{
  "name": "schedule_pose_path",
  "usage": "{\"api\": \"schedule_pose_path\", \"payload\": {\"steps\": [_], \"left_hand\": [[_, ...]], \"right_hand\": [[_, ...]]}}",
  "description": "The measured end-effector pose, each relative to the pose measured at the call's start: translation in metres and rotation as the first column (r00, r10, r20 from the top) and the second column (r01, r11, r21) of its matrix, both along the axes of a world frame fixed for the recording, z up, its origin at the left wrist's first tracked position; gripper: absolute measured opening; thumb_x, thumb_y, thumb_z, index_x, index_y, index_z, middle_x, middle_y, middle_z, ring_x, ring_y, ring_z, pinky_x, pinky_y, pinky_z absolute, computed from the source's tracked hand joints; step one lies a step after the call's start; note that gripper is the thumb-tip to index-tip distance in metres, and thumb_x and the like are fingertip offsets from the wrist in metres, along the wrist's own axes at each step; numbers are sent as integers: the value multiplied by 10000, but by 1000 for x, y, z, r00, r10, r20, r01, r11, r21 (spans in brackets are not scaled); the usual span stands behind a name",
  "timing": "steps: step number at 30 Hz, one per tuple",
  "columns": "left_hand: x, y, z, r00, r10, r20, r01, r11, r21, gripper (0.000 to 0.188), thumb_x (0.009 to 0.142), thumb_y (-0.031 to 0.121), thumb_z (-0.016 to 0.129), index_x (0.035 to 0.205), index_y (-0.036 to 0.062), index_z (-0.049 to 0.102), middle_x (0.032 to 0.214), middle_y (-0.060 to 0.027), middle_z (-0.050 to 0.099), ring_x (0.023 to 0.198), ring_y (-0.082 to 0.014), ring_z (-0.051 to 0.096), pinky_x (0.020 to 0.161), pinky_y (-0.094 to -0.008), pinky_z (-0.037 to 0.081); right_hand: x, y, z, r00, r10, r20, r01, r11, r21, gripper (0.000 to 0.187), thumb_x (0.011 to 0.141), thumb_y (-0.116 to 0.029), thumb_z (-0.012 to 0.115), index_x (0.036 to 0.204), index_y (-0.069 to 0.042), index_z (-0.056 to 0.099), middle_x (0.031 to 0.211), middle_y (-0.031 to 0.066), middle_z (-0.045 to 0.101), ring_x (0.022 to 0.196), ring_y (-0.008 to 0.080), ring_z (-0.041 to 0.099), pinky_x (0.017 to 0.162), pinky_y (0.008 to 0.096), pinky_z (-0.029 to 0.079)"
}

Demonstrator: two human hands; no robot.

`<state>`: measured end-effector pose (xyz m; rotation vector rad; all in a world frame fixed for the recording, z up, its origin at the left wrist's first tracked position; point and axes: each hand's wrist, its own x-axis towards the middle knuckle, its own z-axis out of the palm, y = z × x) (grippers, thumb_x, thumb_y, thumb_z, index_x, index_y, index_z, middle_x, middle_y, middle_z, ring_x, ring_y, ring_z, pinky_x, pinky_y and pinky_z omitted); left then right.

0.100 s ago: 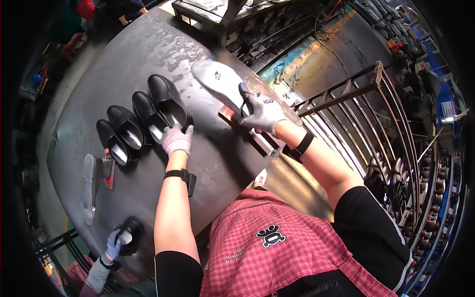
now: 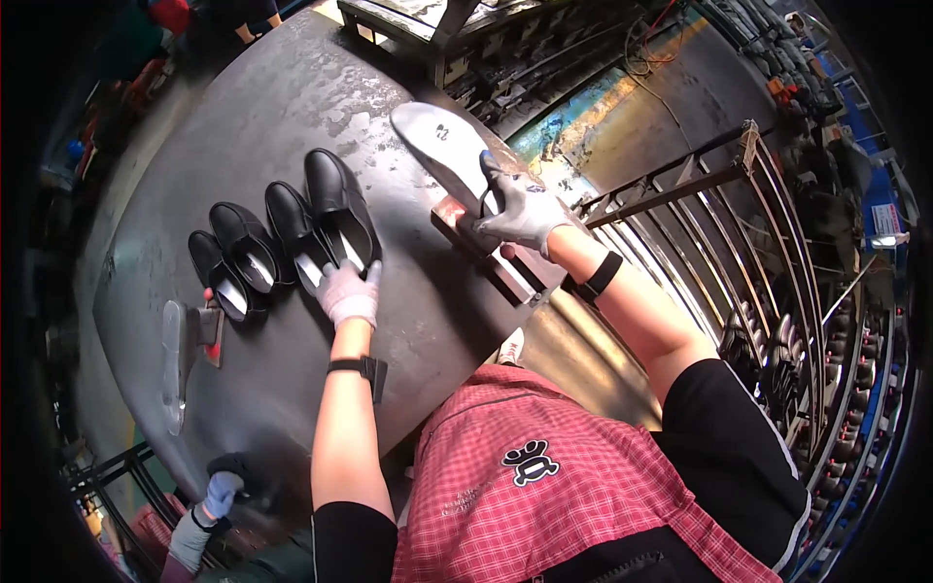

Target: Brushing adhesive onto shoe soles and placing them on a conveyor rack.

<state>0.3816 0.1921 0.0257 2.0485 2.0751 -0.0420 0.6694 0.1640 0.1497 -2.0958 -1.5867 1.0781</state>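
Dark, scuffed metal table (image 2: pixel 292 117); metal racks (image 2: pixel 700 194) to the right. Four black shoes (image 2: pixel 282 243) in a row. Left hand (image 2: pixel 348 293): fingers loosely curled, touching the nearest shoe. Right hand (image 2: pixel 520 212): fingers closed on a grey insole (image 2: pixel 437 136) over a block (image 2: pixel 491 257).

Left hand (image 2: pixel 348 294): pale knit glove; black wristband.
Right hand (image 2: pixel 520 214): grey-white glove; black wristband.
Torso: red checked shirt, black sleeves.
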Motion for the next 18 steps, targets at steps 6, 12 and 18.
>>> {"api": "schedule_pose_path", "payload": {"steps": [6,12,18], "left_hand": [[-4,-120,4,994,-84,-63,86,996,36,491,803,520,669,993,68,700,1241,-233,578,1210,-378,503,1163,-500,233],[-36,-202,-6,951,-25,307,-98,920,379,670,913,452,583,1386,1,435,1372,-248,466,1308,-387,412,1125,-537,281],[-66,-197,-32,431,751,500,-706,626,-331,631,871,388,672,1321,0,460,1220,-219,547,1109,-416,562,890,-547,496]], "right_hand": [[2,-2,-23,976,-53,212,21,989,148,903,739,-417,714,1509,-118,352,1175,261,592,830,323,688,771,388,561],[6,-21,-24,939,85,334,-123,988,93,865,705,-453,732,1448,-121,438,1190,260,565,1079,417,605,932,446,497],[39,-88,-30,967,27,253,-47,996,75,938,689,-466,778,1464,-89,408,1253,272,527,1137,411,571,986,440,468]]}}
